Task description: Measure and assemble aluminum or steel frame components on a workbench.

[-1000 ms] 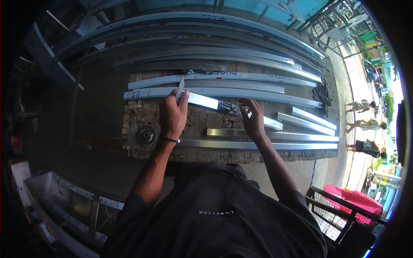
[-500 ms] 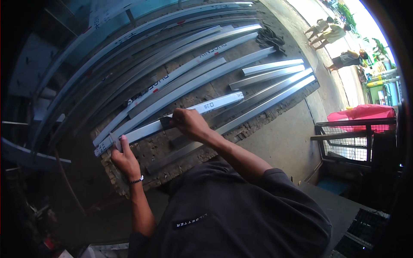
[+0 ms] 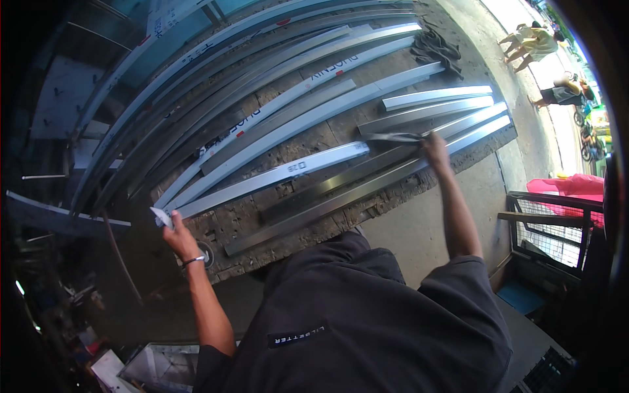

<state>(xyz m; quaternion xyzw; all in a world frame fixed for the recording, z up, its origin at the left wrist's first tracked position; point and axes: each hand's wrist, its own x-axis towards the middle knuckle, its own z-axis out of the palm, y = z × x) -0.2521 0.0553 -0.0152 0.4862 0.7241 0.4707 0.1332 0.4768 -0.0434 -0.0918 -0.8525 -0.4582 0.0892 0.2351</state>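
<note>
Left hand (image 3: 175, 234): closed on a scrap of pale film (image 3: 160, 216) at the near end of a long metal profile (image 3: 262, 180) on the counter (image 3: 341, 134). Right hand (image 3: 435, 149): pinching a peeled film strip (image 3: 393, 137) over neighbouring profiles

You wear a loose black shirt (image 3: 354, 327) with short sleeves that end above the elbows, and a small light label sits on its front. Your forearms are bare. A thin dark band (image 3: 194, 261) circles your left wrist.
</note>
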